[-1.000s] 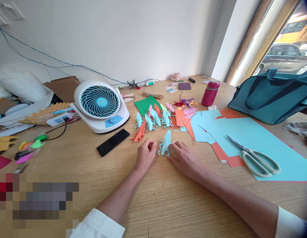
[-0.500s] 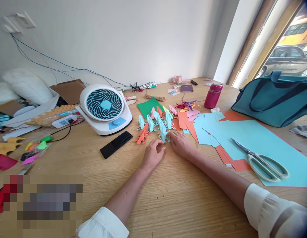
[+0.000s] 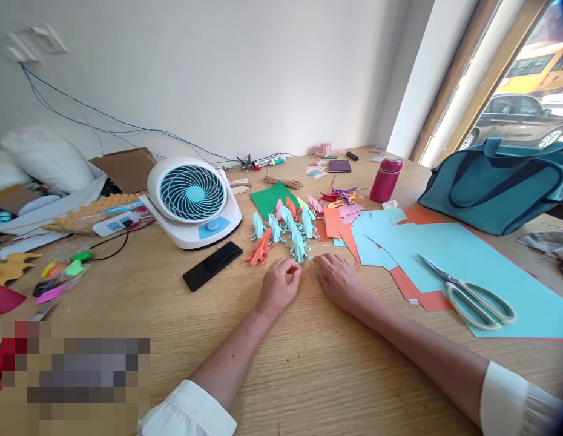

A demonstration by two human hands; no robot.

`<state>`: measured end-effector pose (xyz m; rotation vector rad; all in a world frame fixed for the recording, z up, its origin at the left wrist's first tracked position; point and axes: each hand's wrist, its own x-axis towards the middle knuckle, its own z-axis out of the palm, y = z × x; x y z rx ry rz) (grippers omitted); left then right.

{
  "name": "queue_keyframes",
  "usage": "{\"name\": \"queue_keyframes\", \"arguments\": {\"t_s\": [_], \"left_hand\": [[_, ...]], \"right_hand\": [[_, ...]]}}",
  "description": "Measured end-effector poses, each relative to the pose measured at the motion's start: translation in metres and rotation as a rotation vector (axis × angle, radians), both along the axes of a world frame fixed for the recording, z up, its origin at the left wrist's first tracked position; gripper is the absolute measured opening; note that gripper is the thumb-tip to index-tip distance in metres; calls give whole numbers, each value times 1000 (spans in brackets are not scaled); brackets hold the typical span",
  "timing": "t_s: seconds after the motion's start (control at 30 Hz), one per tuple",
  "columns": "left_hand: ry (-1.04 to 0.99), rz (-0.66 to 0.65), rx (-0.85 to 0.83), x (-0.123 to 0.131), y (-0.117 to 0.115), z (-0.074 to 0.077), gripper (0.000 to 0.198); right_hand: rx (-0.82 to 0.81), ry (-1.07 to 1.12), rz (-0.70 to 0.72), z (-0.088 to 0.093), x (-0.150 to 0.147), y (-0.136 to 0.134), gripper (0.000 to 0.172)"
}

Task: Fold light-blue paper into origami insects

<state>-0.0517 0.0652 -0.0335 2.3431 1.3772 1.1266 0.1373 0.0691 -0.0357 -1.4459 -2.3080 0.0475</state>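
Observation:
A group of folded paper figures with thin legs stands at the middle of the table. The nearest is a light-blue paper figure (image 3: 299, 245), just beyond both hands. An orange paper figure (image 3: 261, 248) lies to its left. My left hand (image 3: 280, 283) rests on the table below the blue figure, its fingers curled in toward the thumb with nothing visible in them. Right of it, my right hand (image 3: 336, 280) lies palm down with the fingers bent under and slightly blurred. No held object shows there, and a narrow gap separates the hands.
A white fan (image 3: 195, 200) and a black phone (image 3: 212, 265) are on the left. To the right lie light-blue paper sheets (image 3: 431, 242), orange paper (image 3: 436, 301) and scissors (image 3: 472, 293). Behind them stand a magenta bottle (image 3: 385, 181) and a teal bag (image 3: 490, 191).
My right hand has drawn back from the nearest blue paper figure, to the right and toward me. My left hand has curled closer; the blue figure stays standing. The view has shifted slightly right.

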Motion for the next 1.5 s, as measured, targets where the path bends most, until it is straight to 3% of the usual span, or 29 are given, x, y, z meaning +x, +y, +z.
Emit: {"name": "queue_keyframes", "arguments": {"t_s": [0.1,0.2,0.4,0.63,1.2,1.33,1.5], "left_hand": [[149,-209,12,7,-11,3,6],[264,-283,27,10,-17,3,8],[317,-229,9,13,-19,3,11],[257,-23,-58,35,-34,-3,15],[106,-106,-71,26,-37,0,21],[49,-85,-48,25,-37,2,28],[-28,-70,-45,24,-36,-1,25]], "right_hand": [[1,-36,30,1,5,-13,18],[12,-46,50,0,9,-23,20],[26,-34,94,-8,15,-32,27],[19,-21,99,-11,19,-44,28],[-5,69,98,4,19,-46,20],[-5,105,18,8,27,-38,21],[17,121,-238,19,60,-19,26]]}}
